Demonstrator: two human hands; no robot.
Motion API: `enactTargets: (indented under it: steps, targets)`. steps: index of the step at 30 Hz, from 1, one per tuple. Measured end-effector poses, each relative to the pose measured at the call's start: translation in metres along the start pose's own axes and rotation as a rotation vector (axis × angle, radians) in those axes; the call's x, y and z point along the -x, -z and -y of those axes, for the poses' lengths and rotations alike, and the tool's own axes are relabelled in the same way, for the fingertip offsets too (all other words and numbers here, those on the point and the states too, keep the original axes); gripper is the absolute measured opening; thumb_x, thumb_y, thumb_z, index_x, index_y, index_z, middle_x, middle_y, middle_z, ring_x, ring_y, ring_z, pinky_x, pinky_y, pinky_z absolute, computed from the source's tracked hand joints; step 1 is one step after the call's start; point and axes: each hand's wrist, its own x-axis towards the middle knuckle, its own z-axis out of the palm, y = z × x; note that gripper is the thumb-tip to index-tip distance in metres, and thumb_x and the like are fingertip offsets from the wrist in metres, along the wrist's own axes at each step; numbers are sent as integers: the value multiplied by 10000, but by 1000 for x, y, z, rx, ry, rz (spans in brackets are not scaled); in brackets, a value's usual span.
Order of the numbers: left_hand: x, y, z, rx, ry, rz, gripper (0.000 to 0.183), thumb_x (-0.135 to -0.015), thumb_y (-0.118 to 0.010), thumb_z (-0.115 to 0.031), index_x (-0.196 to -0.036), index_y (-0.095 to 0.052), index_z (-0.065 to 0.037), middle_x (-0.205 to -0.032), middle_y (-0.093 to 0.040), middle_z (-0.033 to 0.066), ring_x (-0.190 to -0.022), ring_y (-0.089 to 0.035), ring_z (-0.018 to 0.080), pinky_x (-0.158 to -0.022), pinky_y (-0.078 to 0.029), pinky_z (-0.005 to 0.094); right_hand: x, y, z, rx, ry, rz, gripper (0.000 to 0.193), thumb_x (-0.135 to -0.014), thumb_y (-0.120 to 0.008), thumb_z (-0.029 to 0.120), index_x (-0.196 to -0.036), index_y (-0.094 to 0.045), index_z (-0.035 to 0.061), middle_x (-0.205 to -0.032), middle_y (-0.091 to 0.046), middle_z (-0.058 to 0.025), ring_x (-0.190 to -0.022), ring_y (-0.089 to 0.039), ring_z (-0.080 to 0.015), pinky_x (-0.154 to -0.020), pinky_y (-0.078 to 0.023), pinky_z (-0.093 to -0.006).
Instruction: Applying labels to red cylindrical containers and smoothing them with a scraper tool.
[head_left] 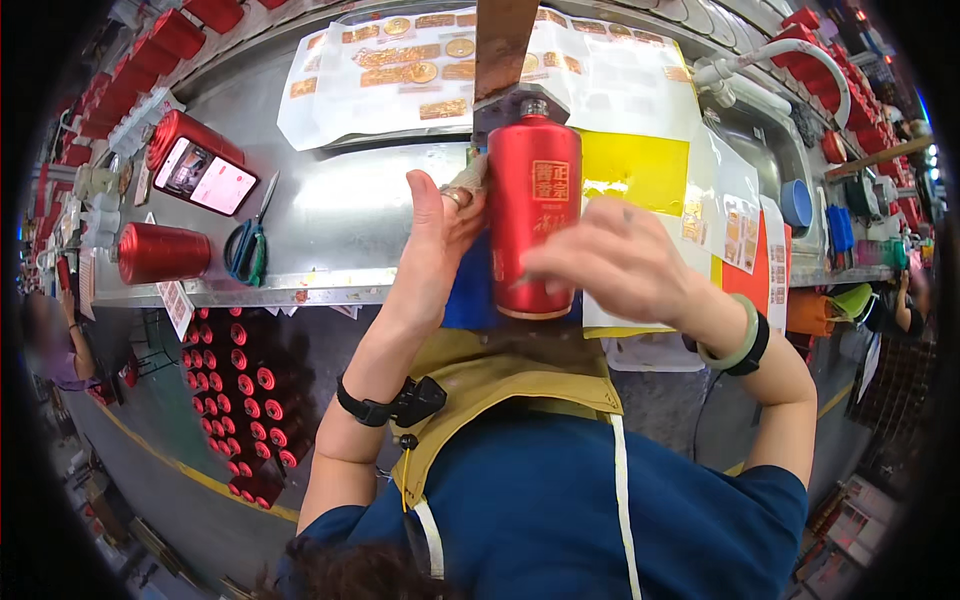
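A red bottle (532, 205) with gold characters and a dark cap lies or leans in front of me, its base toward me. Against its left side rests my left hand (445, 222), thumb stretched away and fingers partly hidden beside the bottle. My right hand (622, 262) is over the bottle's lower front, its fingertips drawn together and slightly blurred. Whatever those fingertips hold, if anything, is too small to make out. Behind the bottle, white sheets with gold stickers (410, 70) lie on the metal bench.
On the left are a phone (206, 177) leaning on a red bottle, another red bottle (163, 253) and scissors (243, 250). A yellow sheet (640, 175), a sink with a white faucet (790, 52) and a blue cup (796, 203) are on the right. Several red bottles (240, 385) stand below the bench.
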Motion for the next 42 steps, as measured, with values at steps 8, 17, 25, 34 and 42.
enactTargets:
  steps: [8, 17, 25, 34, 42]
  targets:
    - [17, -23, -27, -325, -99, 62, 1174, -967, -60, -840, -1594, -209, 140, -1664, -283, 264, -1579, -237, 310, -1308, -118, 415, -7, -4, -52, 420, -97, -198, 254, -768, -700, 102, -1009, -747, 168, -961, -733, 49, -800, -626, -180, -806, -495, -363]
    - [7, -15, -21, -263, -14, 79, 1157, -969, -106, -854, -1602, -227, 107, -1638, -336, 253, -1537, -312, 314, -1280, -177, 422, -10, -12, -59, 340, -308, -386, 206, -821, -749, 91, -1021, -736, 140, -963, -748, 14, -779, -650, -219, -740, -488, -317]
    - [-2, -5, 1, -73, -8, 35, 1015, -1051, -197, -741, -1572, -276, 126, -1611, -370, 261, -1529, -334, 320, -1275, -216, 432, 10, -11, 19, 63, 95, 82, 229, -889, -661, 211, -1099, -746, 180, -1047, -708, 38, -925, -667, -139, -761, -529, -332]
    - [-12, 2, -11, -1328, -807, 79, 758, -928, -480, -761, -1452, -638, -237, -1691, -238, 279, -1539, -190, 528, -1253, -196, 571, -16, 37, -27, 159, -572, -609, 204, -952, -685, 57, -1155, -675, 37, -1021, -736, -134, -941, -695, -321, -901, -521, -395]
    - [-40, 12, -15, -1506, -979, 92, 841, -864, -364, -901, -1329, -737, -307, -1711, -270, 183, -1537, -202, 498, -1229, -195, 637, 32, 17, 51, -164, -1035, -486, 507, -864, -846, 271, -1234, -590, 36, -937, -513, -64, -792, -476, -168, -738, -423, -302]
